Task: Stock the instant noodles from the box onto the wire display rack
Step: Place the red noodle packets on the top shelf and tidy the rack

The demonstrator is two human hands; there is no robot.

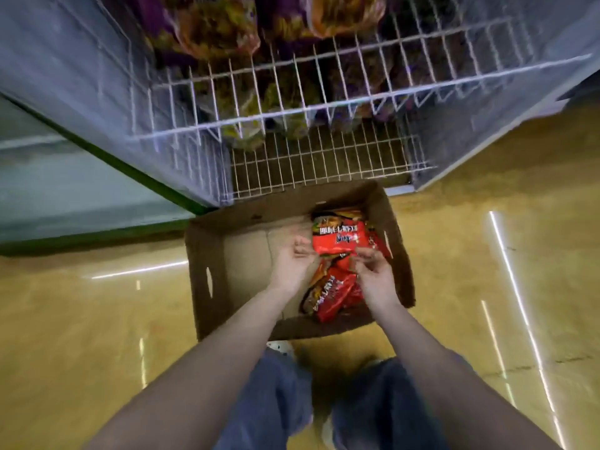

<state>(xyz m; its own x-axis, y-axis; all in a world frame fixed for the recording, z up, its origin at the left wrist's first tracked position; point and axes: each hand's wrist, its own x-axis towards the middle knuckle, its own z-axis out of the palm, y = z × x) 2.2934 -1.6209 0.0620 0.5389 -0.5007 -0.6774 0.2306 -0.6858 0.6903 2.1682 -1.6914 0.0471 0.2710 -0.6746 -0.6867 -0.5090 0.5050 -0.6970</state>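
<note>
Left hand (293, 264) and right hand (373, 274) pinch one red noodle packet (339, 240) over the brown cardboard box (201, 254) — spare packets (334, 290) remain, white wire rack (292, 108) looks part-filled.

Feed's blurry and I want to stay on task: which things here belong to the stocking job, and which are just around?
Job:
- box
- red packs in it
- top pack, held by left hand and right hand
- wire rack

Just around:
- shelved packs, purple and yellow
- green-edged unit, left
- floor
</note>
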